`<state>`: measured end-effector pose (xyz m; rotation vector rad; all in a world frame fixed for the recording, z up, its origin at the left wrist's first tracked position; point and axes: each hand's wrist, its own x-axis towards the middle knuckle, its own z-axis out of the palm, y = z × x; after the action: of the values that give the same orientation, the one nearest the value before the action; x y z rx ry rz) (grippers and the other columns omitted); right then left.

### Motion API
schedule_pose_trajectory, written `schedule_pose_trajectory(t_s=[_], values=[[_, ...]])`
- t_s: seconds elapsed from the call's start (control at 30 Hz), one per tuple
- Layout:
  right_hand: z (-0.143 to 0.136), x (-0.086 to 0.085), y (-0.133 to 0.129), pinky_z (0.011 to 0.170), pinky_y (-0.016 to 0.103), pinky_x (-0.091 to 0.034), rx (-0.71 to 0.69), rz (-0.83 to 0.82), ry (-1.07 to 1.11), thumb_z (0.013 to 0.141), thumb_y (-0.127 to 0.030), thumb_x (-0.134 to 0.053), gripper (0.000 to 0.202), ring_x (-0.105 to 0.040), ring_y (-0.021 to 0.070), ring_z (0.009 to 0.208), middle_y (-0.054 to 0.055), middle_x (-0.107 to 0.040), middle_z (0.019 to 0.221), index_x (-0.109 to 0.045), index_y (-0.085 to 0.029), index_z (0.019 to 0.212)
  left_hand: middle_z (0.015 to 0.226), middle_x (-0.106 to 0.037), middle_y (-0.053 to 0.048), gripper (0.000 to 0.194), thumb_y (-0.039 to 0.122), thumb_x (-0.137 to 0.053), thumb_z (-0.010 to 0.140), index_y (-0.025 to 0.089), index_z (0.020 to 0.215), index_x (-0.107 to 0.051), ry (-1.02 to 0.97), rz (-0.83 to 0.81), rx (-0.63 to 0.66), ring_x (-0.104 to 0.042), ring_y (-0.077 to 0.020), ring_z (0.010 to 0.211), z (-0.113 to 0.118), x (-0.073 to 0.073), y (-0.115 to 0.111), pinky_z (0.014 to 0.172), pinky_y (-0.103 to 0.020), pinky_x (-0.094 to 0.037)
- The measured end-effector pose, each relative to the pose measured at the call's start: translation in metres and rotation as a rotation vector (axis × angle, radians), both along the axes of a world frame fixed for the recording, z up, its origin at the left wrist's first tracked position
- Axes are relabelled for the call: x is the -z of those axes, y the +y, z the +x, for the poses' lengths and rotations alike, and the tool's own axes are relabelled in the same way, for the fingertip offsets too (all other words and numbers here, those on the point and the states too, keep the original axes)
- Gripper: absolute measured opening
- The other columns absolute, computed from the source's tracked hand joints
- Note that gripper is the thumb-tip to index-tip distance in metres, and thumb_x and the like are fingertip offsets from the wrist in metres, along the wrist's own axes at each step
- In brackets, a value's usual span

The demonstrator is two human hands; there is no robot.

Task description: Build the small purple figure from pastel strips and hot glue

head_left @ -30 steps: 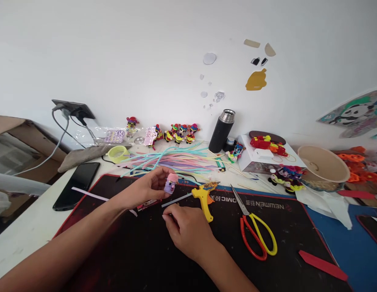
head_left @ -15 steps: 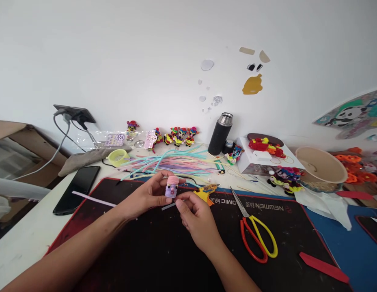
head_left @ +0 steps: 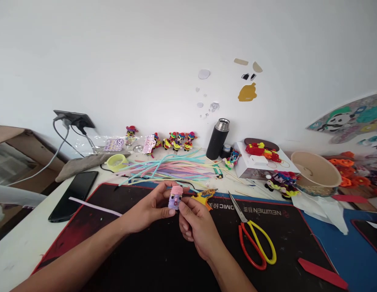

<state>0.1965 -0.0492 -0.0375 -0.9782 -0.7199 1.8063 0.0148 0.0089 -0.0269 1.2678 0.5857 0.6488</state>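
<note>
My left hand [head_left: 148, 205] pinches a small pink-and-lilac doll head [head_left: 175, 197], fuzzy like pipe cleaner, with a face on its front. It is held upright above the black mat [head_left: 139, 259]. My right hand [head_left: 196, 223] is closed close against the head's right side, thumb and fingertip at its lower edge. Whatever those fingers hold is too small or too hidden to make out. Just behind the right hand lies a yellow glue gun [head_left: 205, 198], partly covered. Scissors [head_left: 252, 233] with one red and one yellow handle lie to the right on the mat.
Pastel pipe cleaners [head_left: 170, 166] lie spread behind the mat, beside a yellow tape roll [head_left: 117, 162]. A phone [head_left: 74, 196] rests at left, near a lilac strip [head_left: 95, 206]. A black flask [head_left: 218, 139], white box [head_left: 246, 166], and beige bowl [head_left: 316, 168] stand at the back.
The doll head has shifted slightly right and down in view, and my right fingers have come up against its side. A thin grey strip below it no longer shows. The view has tilted upward.
</note>
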Motion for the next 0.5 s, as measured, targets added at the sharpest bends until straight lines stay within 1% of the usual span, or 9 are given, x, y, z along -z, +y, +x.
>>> schedule_pose_trajectory(t_s=[0.13,0.27,0.3,0.4,0.5], values=[[0.000,0.002,0.001,0.036,0.017,-0.016,0.006,-0.006,-0.018,0.079,-0.065,-0.083,0.054,-0.025,0.0042,0.038,-0.013,-0.042,0.049,-0.065,-0.018,0.097,0.148,-0.061,-0.014,0.051,0.034,-0.080,0.091,0.028,0.131,-0.049,0.159,0.150,-0.023,-0.063,-0.0276,0.129,-0.005,-0.007,0.001,0.112,-0.051,-0.045],[0.000,0.003,0.001,0.036,0.017,-0.018,0.000,0.045,-0.092,0.078,-0.066,-0.083,0.055,-0.026,0.0051,0.039,-0.013,-0.042,0.049,-0.065,-0.018,0.099,0.151,-0.057,-0.010,0.066,0.027,-0.079,0.089,0.032,0.146,-0.046,0.380,0.370,-0.028,-0.056,-0.0289,0.137,-0.014,-0.019,0.000,0.114,-0.047,-0.046],[0.000,0.003,0.001,0.036,0.017,-0.018,-0.001,0.060,-0.115,0.079,-0.067,-0.082,0.055,-0.027,0.0053,0.039,-0.012,-0.043,0.049,-0.065,-0.018,0.099,0.152,-0.056,-0.009,0.066,0.026,-0.078,0.089,0.032,0.148,-0.047,0.433,0.434,-0.027,-0.054,-0.0293,0.139,-0.016,-0.022,0.000,0.115,-0.046,-0.045],[-0.001,0.005,0.001,0.036,0.017,-0.019,-0.009,0.087,-0.154,0.078,-0.068,-0.082,0.055,-0.030,0.0056,0.041,-0.011,-0.044,0.052,-0.065,-0.019,0.095,0.149,-0.058,-0.008,0.054,0.025,-0.071,0.094,0.031,0.144,-0.053,0.536,0.581,-0.035,-0.054,-0.0292,0.139,-0.019,-0.027,-0.001,0.116,-0.045,-0.043],[-0.002,0.006,0.001,0.037,0.017,-0.019,-0.007,0.100,-0.166,0.077,-0.068,-0.083,0.054,-0.031,0.0058,0.042,-0.011,-0.043,0.054,-0.064,-0.019,0.093,0.145,-0.061,-0.008,0.047,0.027,-0.070,0.094,0.028,0.139,-0.057,0.553,0.598,-0.050,-0.057,-0.0284,0.134,-0.018,-0.028,-0.001,0.115,-0.045,-0.045]])
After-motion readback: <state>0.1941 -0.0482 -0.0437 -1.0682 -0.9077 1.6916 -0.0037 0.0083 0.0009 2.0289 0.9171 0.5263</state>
